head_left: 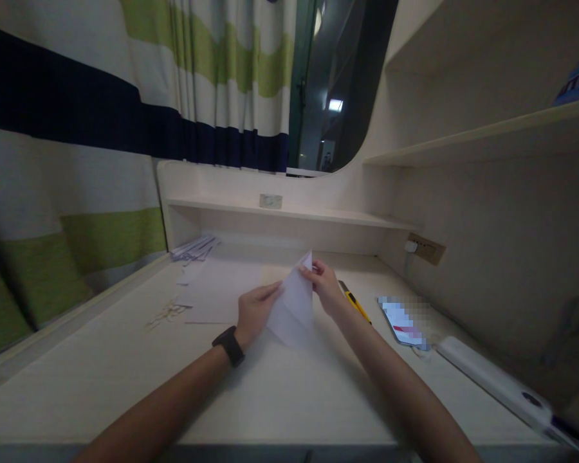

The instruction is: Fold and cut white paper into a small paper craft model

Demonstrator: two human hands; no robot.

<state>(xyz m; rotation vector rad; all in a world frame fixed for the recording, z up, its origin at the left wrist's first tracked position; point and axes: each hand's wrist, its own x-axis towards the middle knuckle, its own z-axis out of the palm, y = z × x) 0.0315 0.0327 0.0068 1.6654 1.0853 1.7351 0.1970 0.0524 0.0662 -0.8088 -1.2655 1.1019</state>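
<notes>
Between my hands a folded sheet of white paper [294,312] is held above the desk, its pointed corner upward. My left hand [257,312], with a dark watch [229,346] on its wrist, pinches the paper's left edge. At the upper right, near the tip, the fingers of my right hand [325,286] grip the paper. Behind my left hand lie flat white sheets [226,283] on the desk. A yellow utility knife [354,301] rests just right of my right forearm.
Folded paper strips [196,247] are heaped at the back left, with thin string-like scraps [166,313] nearer. A phone [403,321] and a long white bar-shaped device [495,382] lie on the right. A tape roll [271,201] sits on the low shelf [318,213]. A plug [410,246] is in the wall socket.
</notes>
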